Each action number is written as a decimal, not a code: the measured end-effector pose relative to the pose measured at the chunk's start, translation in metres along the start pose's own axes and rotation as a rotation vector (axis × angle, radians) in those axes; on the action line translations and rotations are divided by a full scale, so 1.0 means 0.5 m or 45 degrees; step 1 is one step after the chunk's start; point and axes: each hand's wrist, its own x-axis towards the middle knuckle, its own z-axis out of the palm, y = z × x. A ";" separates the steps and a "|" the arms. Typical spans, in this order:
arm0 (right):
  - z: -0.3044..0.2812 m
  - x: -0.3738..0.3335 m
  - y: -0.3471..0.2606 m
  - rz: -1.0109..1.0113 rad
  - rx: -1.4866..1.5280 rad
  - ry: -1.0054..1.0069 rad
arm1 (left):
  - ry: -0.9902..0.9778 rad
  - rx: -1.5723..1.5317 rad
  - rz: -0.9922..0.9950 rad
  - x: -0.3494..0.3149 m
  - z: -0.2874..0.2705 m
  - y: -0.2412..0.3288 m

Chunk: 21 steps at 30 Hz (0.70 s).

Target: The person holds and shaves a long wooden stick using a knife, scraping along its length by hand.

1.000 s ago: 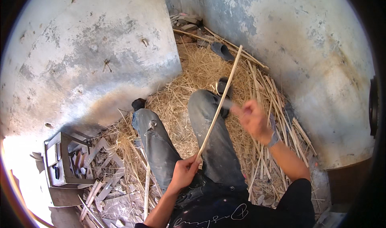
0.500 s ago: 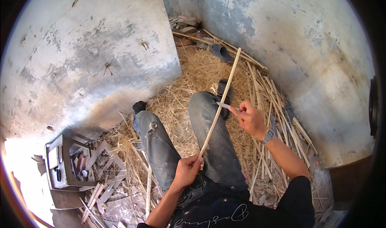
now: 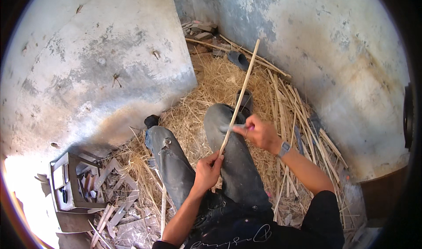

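Note:
A long pale wooden strip [image 3: 247, 78] slants up and away over my right thigh. My left hand [image 3: 207, 173] is closed around its near end, thumb along the top. In my right hand [image 3: 263, 135] is a small knife [image 3: 226, 128]; the grey blade is slightly blurred and lies across the strip above my right knee. Most of the handle is hidden in my fingers, with a bit of pink or purple showing.
Straw-like shavings [image 3: 215, 79] cover the floor round my legs. Many long strips [image 3: 303, 112] lie along the right wall. A dark sandal [image 3: 238, 60] lies ahead. At left, a wooden frame box [image 3: 90, 205] sits among scraps. A pale panel [image 3: 110, 55] leans there.
My right hand and the knife have moved down the strip, nearer to my left hand. The left hand has shifted slightly up, still holding the strip's near end.

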 end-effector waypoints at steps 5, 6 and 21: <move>0.015 0.006 -0.023 -0.057 0.094 -0.004 | 0.001 -0.027 -0.039 -0.012 -0.008 -0.006; 0.014 0.013 -0.009 -0.053 0.096 -0.005 | -0.017 -0.021 -0.018 -0.015 -0.011 -0.007; -0.016 0.073 0.062 0.581 0.335 -0.021 | 0.012 0.047 -0.149 -0.097 -0.048 -0.032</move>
